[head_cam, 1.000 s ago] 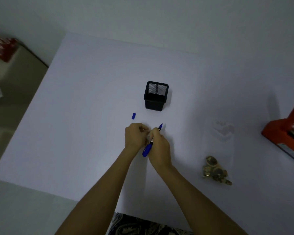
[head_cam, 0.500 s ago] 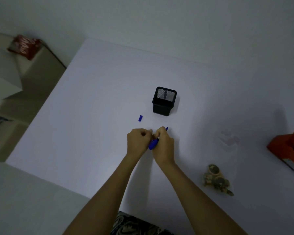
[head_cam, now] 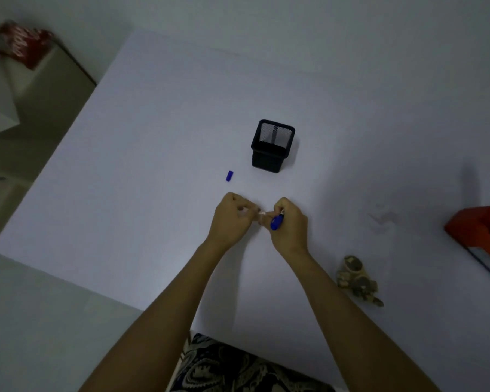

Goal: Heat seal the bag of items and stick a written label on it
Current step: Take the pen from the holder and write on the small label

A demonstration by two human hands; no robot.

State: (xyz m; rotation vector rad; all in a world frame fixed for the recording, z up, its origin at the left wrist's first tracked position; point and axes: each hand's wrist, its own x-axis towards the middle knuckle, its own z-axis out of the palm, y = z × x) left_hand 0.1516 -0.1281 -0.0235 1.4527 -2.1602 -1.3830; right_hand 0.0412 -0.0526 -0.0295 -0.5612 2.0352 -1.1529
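1. The label (head_cam: 261,215), a small pale slip, hangs just above the table (head_cam: 153,137) near its middle, pinched between both hands; it seems to be peeling from its backing, though the dim view blurs it.
2. The left hand (head_cam: 234,219) curls round one end; the right hand (head_cam: 290,224) pinches the other and also clasps the blue pen (head_cam: 277,222).
3. Peel slowly, touching edges only.
4. The bag (head_cam: 359,281) lies near right; carry the label there flat.
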